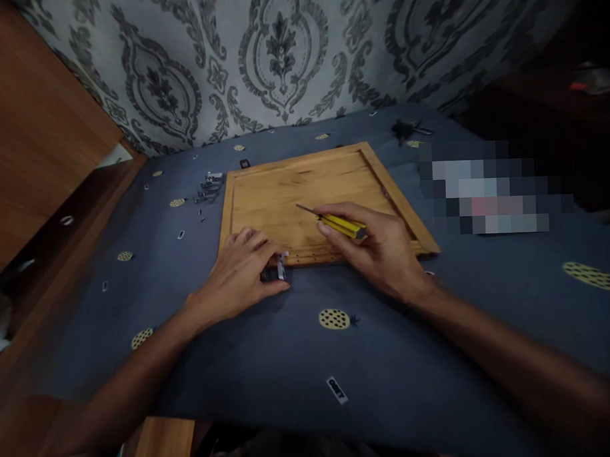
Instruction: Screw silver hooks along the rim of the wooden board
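Observation:
A wooden panel (293, 189) with a raised frame lies flat on the blue patterned cloth, a row of small dark holes along its near edge. At that edge, left of the holes, sits a metal hinge (281, 266). My left hand (244, 270) grips the hinge between thumb and fingers, its fingertips partly over the panel. In my right hand (380, 246) is a yellow-handled screwdriver (342, 225), held above the panel with its thin shaft pointing left. The screwdriver's tip is apart from the hinge.
Several small metal hardware pieces (211, 184) lie left of the panel. A small black piece (245, 164) is behind it. A black object (406, 130) lies at the back right, near a blurred-out patch (494, 188). A patterned curtain (279, 56) hangs behind; wooden furniture (41, 131) stands left.

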The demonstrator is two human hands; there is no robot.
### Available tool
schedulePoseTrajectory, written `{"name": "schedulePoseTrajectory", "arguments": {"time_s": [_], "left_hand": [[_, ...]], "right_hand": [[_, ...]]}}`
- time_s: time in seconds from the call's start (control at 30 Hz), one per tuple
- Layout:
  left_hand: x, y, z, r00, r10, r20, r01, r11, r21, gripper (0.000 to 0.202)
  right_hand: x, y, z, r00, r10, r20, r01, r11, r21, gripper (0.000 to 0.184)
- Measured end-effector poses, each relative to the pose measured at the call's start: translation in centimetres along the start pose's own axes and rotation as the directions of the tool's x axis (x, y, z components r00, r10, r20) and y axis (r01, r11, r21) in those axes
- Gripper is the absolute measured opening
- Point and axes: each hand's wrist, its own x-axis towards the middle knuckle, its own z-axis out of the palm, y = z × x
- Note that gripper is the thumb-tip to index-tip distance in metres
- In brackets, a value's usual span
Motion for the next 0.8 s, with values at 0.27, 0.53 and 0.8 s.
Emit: {"name": "schedulePoseTrajectory", "arguments": {"time_s": [0.27, 0.53, 0.8], "left_hand": [[0.0, 0.0, 0.2, 1.0, -0.011, -0.014, 0.01, 1.0, -0.008, 0.039], [-0.1, 0.1, 0.4, 1.0, -0.018, -0.023, 0.018, 1.0, -0.023, 0.032], [-0.1, 0.1, 0.4, 1.0, -0.022, -0.005, 0.022, 1.0, -0.009, 0.034]], "right_hand": [[0.9, 3.6, -2.1, 0.858, -0.252, 0.448, 0.414, 0.855, -0.312, 0.048], [1.0, 3.2, -2.4, 0.854, -0.39, 0.343, 0.508, 0.767, -0.392, 0.04], [-0.4, -0.8, 1.4, 0.785, -0.491, 0.377, 0.587, 0.784, -0.2, 0.027]]}}
